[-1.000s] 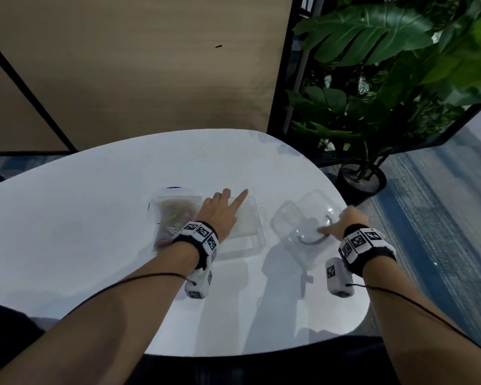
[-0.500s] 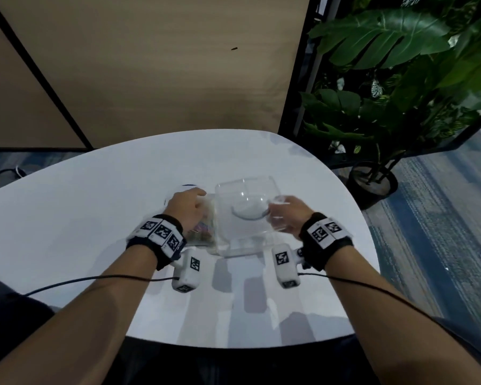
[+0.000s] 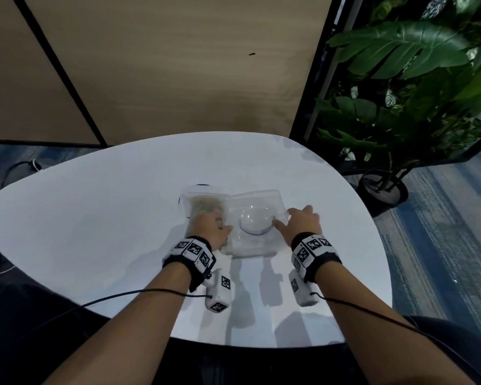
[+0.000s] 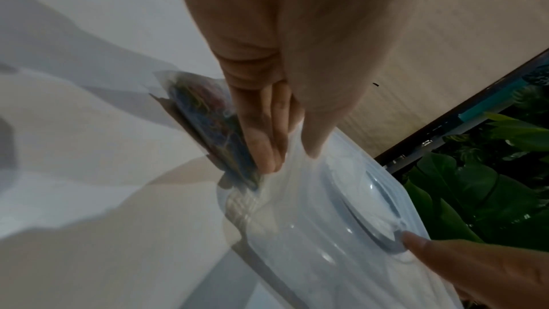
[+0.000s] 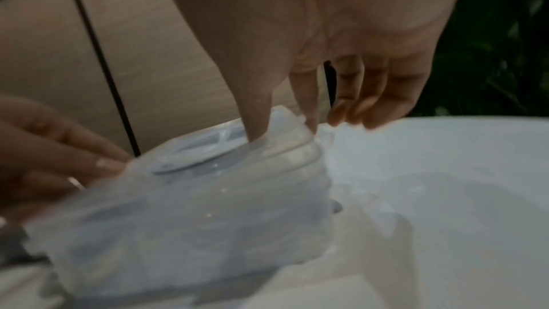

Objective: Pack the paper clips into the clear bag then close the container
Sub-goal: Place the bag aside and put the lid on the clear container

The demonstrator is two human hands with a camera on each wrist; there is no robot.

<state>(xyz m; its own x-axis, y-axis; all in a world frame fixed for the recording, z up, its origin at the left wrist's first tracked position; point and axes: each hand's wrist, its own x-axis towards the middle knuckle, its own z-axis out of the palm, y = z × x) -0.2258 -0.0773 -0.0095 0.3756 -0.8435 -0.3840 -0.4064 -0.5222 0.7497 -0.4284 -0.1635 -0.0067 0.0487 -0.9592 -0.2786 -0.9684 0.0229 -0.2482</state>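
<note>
A clear plastic container (image 3: 257, 237) stands mid-table with its clear lid (image 3: 254, 220) on top. Against its left side lies the clear bag (image 3: 203, 205) filled with coloured paper clips (image 4: 202, 116). My left hand (image 3: 222, 227) holds the container's left edge, with the thumb on the lid (image 4: 341, 208) and the fingers (image 4: 264, 147) down the side next to the bag. My right hand (image 3: 282, 218) pinches the lid's right rim between thumb (image 5: 257, 123) and index finger. The round recess in the lid (image 5: 202, 152) faces up.
The white rounded table (image 3: 109, 232) carries only the bag and the container. Its front edge is just under my wrists. A potted plant (image 3: 383, 187) stands on the floor to the right, and wooden wall panels rise behind the table.
My right hand carried the lid from the table's right side onto the container. My left hand went from lying flat on the container to holding its left edge.
</note>
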